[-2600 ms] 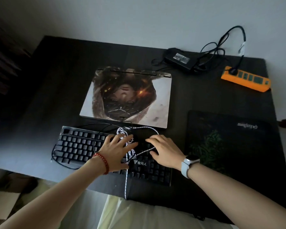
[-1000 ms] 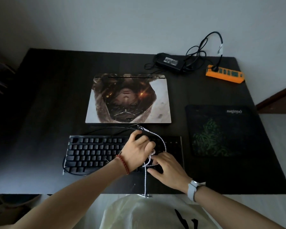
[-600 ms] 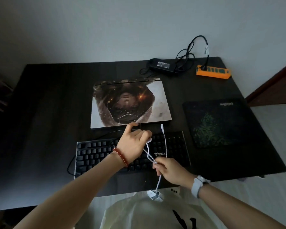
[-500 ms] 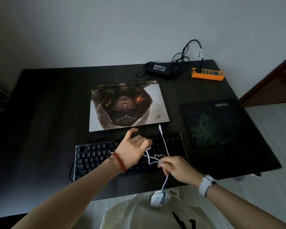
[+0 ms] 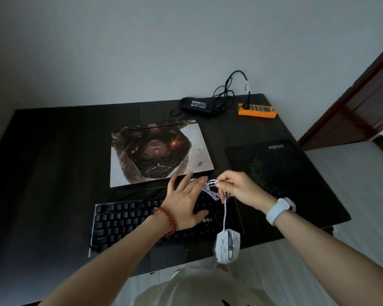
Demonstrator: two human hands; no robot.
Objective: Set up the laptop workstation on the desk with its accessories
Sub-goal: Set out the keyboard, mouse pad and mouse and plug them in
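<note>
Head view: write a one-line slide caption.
Right hand lifts white mouse by its cable above keyboard; laptop closed.

Single head-worn wide-angle view only; no second view to share scene. Camera sat above near edge of desk (image 5: 53,164), looked forward and steeply down, wall filling upper half. Close range: both forearms entered from bottom, left hand (image 5: 184,206) and right hand (image 5: 241,187) near frame centre. Laptop (image 5: 159,153) lay just beyond hands, mouse pad (image 5: 274,173) right of right hand. Strong edge distortion.
</note>
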